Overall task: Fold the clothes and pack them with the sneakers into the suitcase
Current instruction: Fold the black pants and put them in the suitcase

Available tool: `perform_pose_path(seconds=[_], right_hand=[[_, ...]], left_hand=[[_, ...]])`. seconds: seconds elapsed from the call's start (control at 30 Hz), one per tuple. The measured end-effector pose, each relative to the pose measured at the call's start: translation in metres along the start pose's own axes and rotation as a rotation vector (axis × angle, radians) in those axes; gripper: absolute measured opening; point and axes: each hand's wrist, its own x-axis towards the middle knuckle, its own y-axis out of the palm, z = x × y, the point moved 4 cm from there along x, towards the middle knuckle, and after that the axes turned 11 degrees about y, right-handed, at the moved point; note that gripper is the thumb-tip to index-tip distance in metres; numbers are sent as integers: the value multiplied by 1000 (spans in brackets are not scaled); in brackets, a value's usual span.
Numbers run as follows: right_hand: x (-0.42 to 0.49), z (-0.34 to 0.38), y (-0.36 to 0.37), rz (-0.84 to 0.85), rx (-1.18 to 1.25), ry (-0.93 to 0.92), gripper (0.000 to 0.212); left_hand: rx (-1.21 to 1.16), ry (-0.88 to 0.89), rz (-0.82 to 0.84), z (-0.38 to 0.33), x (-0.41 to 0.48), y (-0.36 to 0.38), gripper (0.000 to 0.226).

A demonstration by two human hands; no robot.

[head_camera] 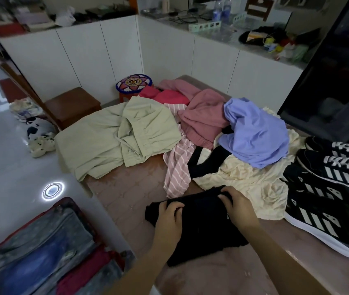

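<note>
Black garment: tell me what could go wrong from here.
1. Both the left hand and right hand grip the black garment at its far fold only; the loose near end may unfold when lifted toward the suitcase.
2. The sneakers lie against the cream cloth, so their soles could soil it.
3. The green garment hangs over the edge of the bed and might slide off.

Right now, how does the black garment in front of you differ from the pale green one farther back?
The black garment is a compact bundle; the green garment lies spread and rumpled. The left grip and right grip hold the black garment; no grip is on the green garment. The green garment overhangs the surface's edge; the black garment doesn't. Both lie on that surface.
</note>
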Motion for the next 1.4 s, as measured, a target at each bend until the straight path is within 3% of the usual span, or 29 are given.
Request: perform_pose_path(seconds=[0.13, 0.2, 0.3, 0.5, 0.6, 0.7, 0.8, 0.9, 1.0, 1.1, 1.23, 1.4], right_hand=[[9, -7, 8, 18, -156, 179, 37], [8, -13, 7, 2, -207, 233, 47], [3, -25, 6, 56, -78, 362, 59], [-16, -28, 2, 96, 75, 508, 76], [-23, -23, -2, 161, 141, 560, 70], [-29, -16, -6, 231, 284, 562, 49], [-34, -8, -4, 257, 371, 551, 47], [-50, 6, 7, 235, 371, 503, 50], [-69, 39, 18, 180, 322, 354, 39], [-87, 83, 40, 209, 264, 300, 55], [-127, 144, 121, 437, 199, 268, 69], [-208, 188, 260, 731, 116, 333, 67]], left_hand=[[332, -2, -26, 6, 2, 6, 25], [379, -150, -58, 11, -4, 3, 46], [158, -455, -61, 18, -13, -1, 86], [15, -652, -165, 16, -29, -5, 110], [-313, -666, -214, 20, -36, 4, 127], [-521, -738, -190, 21, -35, 8, 103], [-521, -690, -148, 20, -31, -1, 84], [-428, -574, -187, 19, -43, -24, 87], [-400, -451, -262, 22, -65, -55, 94], [-389, -367, -335, 37, -91, -93, 95], [-316, -444, -419, 98, -159, -160, 82], [-281, -664, -321, 208, -269, -236, 67]])
